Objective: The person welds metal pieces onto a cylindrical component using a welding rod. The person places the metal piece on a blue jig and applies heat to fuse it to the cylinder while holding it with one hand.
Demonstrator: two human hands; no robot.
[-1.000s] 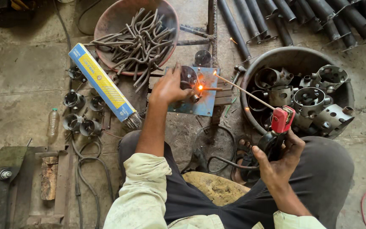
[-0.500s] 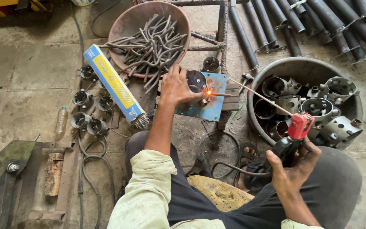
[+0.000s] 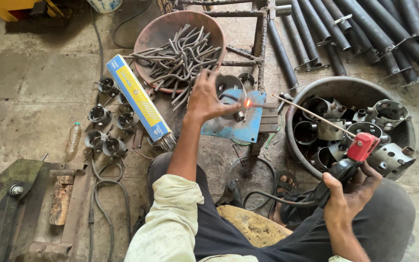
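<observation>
Small round grey metal ring part (image 3: 233,92) on blue steel plate (image 3: 238,121), glowing weld spot beside. Left hand (image 3: 204,99) pressing it, fingers (image 3: 208,77) spread apart. Right hand (image 3: 350,191) clamped around red-headed black electrode holder (image 3: 350,157), thin rod (image 3: 311,115) reaching toward the spot. Grey metal basin (image 3: 403,126) of housings alongside.

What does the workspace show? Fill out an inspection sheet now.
Surface: stained concrete floor.
Job's things: blue plate with round metal part, glowing weld spot; welding rod in red electrode holder.
Clutter: basin of bent rods, tub of metal fittings, electrode box, plastic bottle.
Grippers: left hand steadies part; right hand grips holder.
Cables: black welding cable.
Surroundings: steel pipes.
</observation>
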